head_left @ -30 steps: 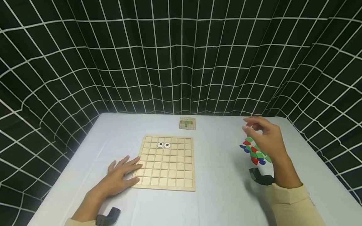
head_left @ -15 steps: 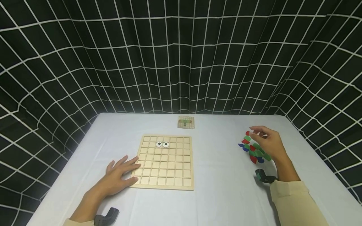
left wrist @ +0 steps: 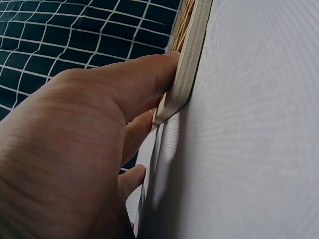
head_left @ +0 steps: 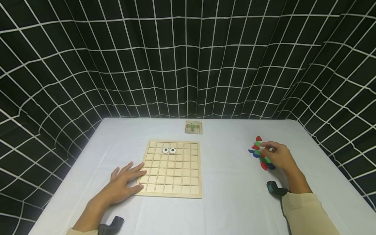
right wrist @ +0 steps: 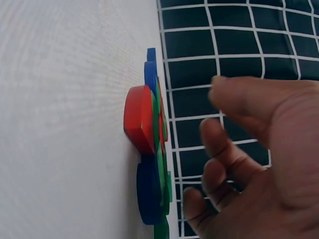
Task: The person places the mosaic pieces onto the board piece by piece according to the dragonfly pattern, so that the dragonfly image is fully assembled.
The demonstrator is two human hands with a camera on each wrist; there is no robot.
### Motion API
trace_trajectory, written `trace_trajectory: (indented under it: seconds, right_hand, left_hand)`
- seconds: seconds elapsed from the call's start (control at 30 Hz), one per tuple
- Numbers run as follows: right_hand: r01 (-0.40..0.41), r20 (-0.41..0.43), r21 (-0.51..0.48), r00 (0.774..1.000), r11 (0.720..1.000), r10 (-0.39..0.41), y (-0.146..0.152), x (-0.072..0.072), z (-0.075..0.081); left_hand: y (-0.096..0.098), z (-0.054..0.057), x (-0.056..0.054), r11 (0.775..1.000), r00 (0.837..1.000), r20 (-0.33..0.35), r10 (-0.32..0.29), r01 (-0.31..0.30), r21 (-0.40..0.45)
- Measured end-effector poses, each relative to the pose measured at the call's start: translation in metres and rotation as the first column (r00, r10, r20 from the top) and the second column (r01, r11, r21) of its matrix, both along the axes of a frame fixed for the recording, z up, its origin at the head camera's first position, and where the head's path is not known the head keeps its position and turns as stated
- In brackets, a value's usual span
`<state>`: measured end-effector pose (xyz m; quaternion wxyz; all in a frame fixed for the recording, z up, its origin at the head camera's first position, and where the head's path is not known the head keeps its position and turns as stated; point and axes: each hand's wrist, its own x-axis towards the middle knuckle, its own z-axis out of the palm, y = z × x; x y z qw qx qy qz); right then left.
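My left hand [head_left: 121,184] rests with spread fingers on the left edge of a wooden grid board [head_left: 171,169]. In the left wrist view the thumb [left wrist: 149,74] touches the board's side [left wrist: 192,55]. Two round eye pieces [head_left: 169,150] sit side by side in the board's upper cells. Over at the right, my right hand [head_left: 277,155] hovers low over a loose pile of red, green and blue pieces [head_left: 257,152], hiding part of it. In the right wrist view its bent fingers are apart from the pile, with a red piece [right wrist: 138,119] nearest the camera; nothing is between them.
A small picture card [head_left: 193,127] of a similar grid with coloured shapes lies behind the board. The white table [head_left: 229,192] ends at a black curtain [head_left: 188,65] with white grid lines. Each wrist carries a dark camera mount [head_left: 111,226].
My right hand has come down and nearer to me over the coloured pieces. The left hand stays on the board's edge, and the view has shifted slightly.
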<state>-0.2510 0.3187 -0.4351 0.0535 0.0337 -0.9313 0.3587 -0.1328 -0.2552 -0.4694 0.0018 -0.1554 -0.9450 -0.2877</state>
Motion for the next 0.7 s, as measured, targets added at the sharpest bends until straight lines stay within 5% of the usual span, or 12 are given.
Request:
trace_trajectory:
  seconds: [0.4, 0.7]
  right_hand:
    - [-0.062, -0.07, 0.125, 0.995, 0.99, 0.071, 0.001, -0.008, -0.016]
    - [-0.069, -0.048, 0.176, 0.996, 0.982, 0.079, -0.004, -0.011, -0.019]
  left_hand:
    - [0.002, 0.005, 0.002, 1.0, 1.0, -0.016, 0.006, -0.006, -0.004]
    - [0.002, 0.002, 0.002, 1.0, 1.0, -0.013, 0.005, -0.005, 0.0]
